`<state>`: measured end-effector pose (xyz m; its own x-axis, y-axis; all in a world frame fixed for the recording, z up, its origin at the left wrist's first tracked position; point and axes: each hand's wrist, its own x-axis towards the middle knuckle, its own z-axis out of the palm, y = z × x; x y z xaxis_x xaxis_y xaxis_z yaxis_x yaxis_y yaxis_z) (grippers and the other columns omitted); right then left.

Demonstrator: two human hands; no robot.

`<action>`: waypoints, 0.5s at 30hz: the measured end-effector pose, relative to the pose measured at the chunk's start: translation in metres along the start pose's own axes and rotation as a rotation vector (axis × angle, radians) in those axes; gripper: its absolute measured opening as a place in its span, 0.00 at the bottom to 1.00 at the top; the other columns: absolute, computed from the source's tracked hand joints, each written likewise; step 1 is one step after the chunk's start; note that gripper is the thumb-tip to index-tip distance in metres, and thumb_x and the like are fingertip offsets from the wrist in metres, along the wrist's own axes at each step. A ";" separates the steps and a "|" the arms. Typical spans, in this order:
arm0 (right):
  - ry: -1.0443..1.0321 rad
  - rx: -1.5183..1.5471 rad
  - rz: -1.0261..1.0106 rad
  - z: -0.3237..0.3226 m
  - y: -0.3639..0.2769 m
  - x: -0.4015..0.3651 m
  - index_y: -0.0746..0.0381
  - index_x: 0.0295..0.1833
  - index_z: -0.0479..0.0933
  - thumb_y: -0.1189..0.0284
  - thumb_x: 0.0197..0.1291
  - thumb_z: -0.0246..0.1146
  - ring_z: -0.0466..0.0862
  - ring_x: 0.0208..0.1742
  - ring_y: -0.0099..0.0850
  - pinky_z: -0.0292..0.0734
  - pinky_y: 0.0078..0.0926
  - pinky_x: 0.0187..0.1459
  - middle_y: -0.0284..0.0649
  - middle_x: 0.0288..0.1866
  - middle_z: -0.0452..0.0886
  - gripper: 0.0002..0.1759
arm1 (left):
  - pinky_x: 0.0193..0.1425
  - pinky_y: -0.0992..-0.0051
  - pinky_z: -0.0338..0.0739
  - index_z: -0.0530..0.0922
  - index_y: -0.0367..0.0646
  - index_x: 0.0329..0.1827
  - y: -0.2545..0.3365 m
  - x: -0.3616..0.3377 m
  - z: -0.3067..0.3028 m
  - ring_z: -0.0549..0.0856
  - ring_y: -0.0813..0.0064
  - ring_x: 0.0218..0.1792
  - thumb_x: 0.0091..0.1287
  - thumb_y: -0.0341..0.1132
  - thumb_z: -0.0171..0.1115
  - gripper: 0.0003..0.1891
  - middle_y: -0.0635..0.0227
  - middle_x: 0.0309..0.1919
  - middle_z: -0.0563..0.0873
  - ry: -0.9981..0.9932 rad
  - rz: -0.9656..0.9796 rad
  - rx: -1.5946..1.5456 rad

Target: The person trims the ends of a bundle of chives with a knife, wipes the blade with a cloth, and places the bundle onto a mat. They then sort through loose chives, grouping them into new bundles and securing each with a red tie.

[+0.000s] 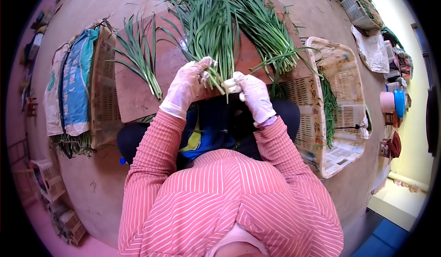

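My left hand [187, 80], in a thin white glove, is closed around the lower stems of some garlic chives [212, 78]. Their pale ends point down toward my lap. Close by on the right, my gloved right hand [251, 93] pinches at the stem ends, where a thin pale strip hangs from the fingers. Beyond both hands, a big heap of garlic chives [206, 22] covers the far part of a reddish-brown board [133, 101]. A small separate bunch [143, 59] lies on the board's left side.
A plastic crate [356, 105] with loose green leaves stands at my right. On the left is another crate [103, 96] with a blue-and-white sack [77, 82] over its side. Further crates, a pink bucket [387, 102] and cloths line the walls.
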<state>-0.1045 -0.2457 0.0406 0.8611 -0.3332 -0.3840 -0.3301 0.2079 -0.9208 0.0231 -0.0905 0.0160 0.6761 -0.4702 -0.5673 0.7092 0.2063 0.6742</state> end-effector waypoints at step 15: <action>0.057 -0.389 -0.384 0.042 0.008 0.004 0.64 0.33 0.82 0.58 0.58 0.72 0.80 0.27 0.27 0.73 0.26 0.32 0.37 0.25 0.81 0.18 | 0.28 0.65 0.84 0.77 0.42 0.37 0.008 -0.029 0.010 0.84 0.68 0.23 0.69 0.38 0.66 0.10 0.65 0.27 0.83 0.006 -0.083 -0.048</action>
<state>-0.0869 -0.2067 0.0345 0.9291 -0.3698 -0.0088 -0.1244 -0.2899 -0.9489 0.0071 -0.0835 0.0428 0.6159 -0.4826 -0.6227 0.7713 0.2084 0.6014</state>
